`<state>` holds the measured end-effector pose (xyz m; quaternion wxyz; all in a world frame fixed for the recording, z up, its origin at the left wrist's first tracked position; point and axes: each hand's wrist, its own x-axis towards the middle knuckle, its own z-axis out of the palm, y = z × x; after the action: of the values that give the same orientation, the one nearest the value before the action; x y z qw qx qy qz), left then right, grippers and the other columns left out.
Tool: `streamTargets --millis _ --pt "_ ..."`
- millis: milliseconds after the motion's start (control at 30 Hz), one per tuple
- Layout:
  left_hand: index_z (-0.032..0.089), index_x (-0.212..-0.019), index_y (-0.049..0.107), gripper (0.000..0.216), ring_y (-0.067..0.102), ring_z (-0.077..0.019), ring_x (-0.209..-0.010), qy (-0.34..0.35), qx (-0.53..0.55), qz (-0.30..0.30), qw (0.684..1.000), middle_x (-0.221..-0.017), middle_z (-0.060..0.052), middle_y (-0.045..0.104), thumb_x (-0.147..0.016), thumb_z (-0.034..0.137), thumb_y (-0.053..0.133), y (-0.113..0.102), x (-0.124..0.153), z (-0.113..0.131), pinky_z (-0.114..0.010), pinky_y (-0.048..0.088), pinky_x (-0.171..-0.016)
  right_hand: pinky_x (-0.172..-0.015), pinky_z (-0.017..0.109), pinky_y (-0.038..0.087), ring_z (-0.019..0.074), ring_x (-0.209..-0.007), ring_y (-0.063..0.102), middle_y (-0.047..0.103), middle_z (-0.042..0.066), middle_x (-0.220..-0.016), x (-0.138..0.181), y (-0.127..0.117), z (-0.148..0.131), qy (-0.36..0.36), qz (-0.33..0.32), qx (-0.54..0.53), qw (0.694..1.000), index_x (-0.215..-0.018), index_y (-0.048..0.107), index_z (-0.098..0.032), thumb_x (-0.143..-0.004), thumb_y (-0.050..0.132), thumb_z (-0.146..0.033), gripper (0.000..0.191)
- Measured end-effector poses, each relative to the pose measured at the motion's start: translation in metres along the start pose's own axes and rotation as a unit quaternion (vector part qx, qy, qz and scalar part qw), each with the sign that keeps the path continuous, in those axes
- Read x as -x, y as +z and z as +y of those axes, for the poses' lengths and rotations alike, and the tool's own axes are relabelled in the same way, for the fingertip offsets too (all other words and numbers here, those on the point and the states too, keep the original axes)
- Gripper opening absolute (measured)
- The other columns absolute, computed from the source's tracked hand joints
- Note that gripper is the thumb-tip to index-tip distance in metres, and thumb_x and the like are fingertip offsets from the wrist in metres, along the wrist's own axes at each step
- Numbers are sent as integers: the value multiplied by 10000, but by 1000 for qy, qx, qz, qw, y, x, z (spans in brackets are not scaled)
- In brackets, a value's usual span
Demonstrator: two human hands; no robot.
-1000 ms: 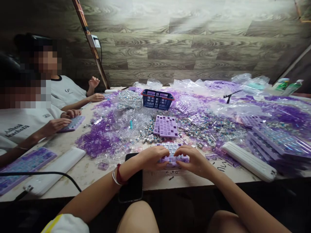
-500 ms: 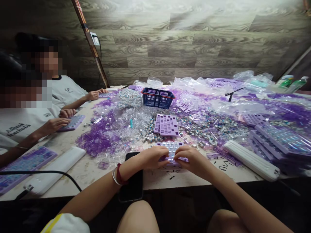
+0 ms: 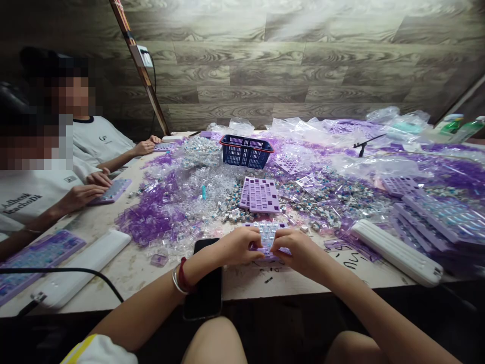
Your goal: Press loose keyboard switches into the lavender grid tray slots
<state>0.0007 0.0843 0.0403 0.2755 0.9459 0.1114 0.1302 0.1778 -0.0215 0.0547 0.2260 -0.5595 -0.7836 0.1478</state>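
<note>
So the desk (image 3: pixel 242 285) is pretty buried, with a stack of purple keyboards (image 3: pixel 447 215) over on the right. The one that matters is the small purple keyboard (image 3: pixel 268 231) flat on the near side, right between the hands. Its long axis looks to run left to right, though the hands cover chunk of its near half so I can't swear to it. From the left hand (image 3: pixel 244 243) it lies inward to the right, from the right hand (image 3: pixel 291 245) inward to the left, and both are touching it, so neither's really nearer imo. Both hands are curled, fingertips down by its near edge, just a small gap between them. Can't tell if either's pinching anything. Tiny dark bits (image 3: pixel 269 279) sit on the bare wood just in front
</note>
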Motion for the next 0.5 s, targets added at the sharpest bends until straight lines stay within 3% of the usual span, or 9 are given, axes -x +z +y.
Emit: streamTargets --millis 300,500 --pt "120 -686 587 171 477 -100 -626 -16 2 -7 1000 -697 1 534 -745 221 713 -1 2 0 -212 346 -584 -719 251 441 149 -752 606 655 29 -806 2 -1 1 -20 17 -31 999 -745 694 -181 -792 591 -36 183" --pt "127 -668 566 178 461 -98 -633 -22 15 -9 1000 -692 14 511 -730 197 718 -3 -1 3 -215 344 -587 -635 239 425 137 -669 591 645 39 -747 0 -1 3 -17 3 -16 1000 -719 710 -180 -794 558 -47 216"
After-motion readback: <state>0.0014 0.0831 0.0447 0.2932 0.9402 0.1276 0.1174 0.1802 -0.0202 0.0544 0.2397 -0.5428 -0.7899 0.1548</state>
